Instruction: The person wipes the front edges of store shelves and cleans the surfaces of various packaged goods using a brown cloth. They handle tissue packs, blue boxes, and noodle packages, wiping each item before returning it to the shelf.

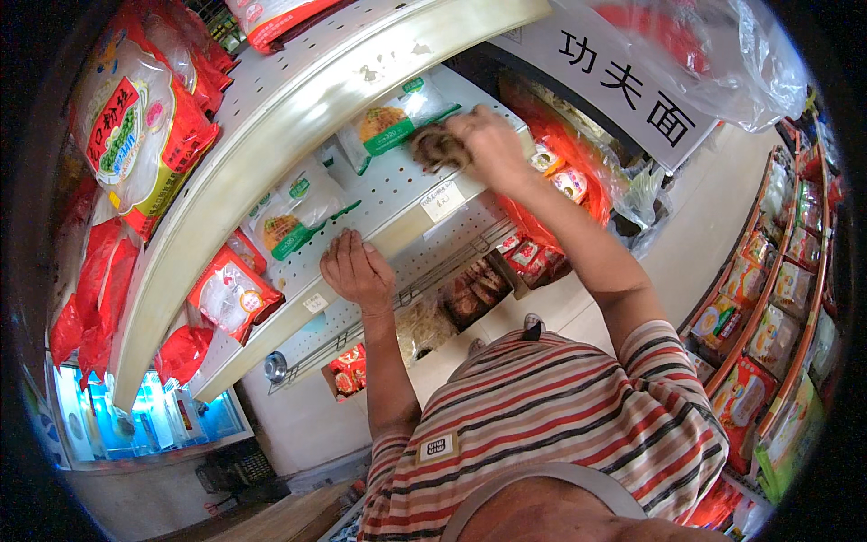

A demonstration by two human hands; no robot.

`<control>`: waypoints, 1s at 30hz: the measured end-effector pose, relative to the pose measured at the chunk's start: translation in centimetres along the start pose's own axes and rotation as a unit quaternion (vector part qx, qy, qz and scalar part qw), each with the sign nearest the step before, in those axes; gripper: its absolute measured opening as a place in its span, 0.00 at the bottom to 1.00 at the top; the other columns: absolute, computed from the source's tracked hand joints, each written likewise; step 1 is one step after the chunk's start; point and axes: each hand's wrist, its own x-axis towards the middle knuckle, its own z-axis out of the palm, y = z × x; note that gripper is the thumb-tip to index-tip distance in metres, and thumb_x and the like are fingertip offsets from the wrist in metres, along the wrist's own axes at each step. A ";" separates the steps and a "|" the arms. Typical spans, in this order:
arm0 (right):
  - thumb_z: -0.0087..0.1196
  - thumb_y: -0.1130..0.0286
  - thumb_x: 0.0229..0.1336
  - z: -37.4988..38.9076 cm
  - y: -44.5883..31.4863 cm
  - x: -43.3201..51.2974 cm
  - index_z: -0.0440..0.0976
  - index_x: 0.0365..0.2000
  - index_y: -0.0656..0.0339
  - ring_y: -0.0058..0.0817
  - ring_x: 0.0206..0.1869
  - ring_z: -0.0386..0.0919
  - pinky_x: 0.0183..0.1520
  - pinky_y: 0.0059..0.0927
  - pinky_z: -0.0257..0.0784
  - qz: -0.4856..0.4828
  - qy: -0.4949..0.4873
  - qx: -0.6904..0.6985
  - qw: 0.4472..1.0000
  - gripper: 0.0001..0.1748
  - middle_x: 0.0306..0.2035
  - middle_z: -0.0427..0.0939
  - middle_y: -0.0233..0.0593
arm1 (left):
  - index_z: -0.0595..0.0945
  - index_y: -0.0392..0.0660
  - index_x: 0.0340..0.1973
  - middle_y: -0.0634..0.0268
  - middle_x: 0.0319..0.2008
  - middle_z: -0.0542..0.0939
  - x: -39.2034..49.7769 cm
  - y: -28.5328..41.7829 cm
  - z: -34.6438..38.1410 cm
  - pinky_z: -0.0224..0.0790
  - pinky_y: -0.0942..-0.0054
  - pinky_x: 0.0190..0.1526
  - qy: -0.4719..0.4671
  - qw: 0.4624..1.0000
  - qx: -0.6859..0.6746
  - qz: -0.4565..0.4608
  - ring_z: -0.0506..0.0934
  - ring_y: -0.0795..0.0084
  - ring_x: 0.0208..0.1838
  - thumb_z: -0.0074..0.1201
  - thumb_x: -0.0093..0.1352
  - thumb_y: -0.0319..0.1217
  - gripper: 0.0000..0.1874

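My right hand [491, 146] is shut on a bunched brown cloth [440, 147], blurred, against the white perforated metal shelf [383, 196]. Just beyond the cloth lies a clear and green food packet [393, 122] with a picture of a dish on it. My left hand [359, 267] rests at the shelf's front edge, its fingers bent over the lip. Near those fingers sits a similar green-banded packet [294, 213]. A handwritten price label [441, 201] is on the shelf edge between my hands.
Overhead, a thick shelf edge [271, 129] curves across. Large noodle bags [139, 129] stand at left, red packets [234, 288] nearer. A hanging sign [620, 78] and a clear plastic bag [752, 61] are at upper right. Wire racks and boxes [477, 291] sit below; stocked shelves [752, 325] line the right.
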 end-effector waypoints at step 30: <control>0.59 0.70 0.37 0.8 -10.3 1.7 0.77 0.32 0.53 0.36 0.40 0.72 0.41 0.35 0.69 -0.095 -0.153 -0.045 0.983 0.14 0.32 0.78 0.35 | 0.76 0.33 0.35 0.51 0.38 0.75 -0.9 -0.2 -0.3 0.59 0.53 0.51 0.031 0.993 -0.107 -0.029 0.73 0.53 0.45 0.46 0.60 0.25 0.10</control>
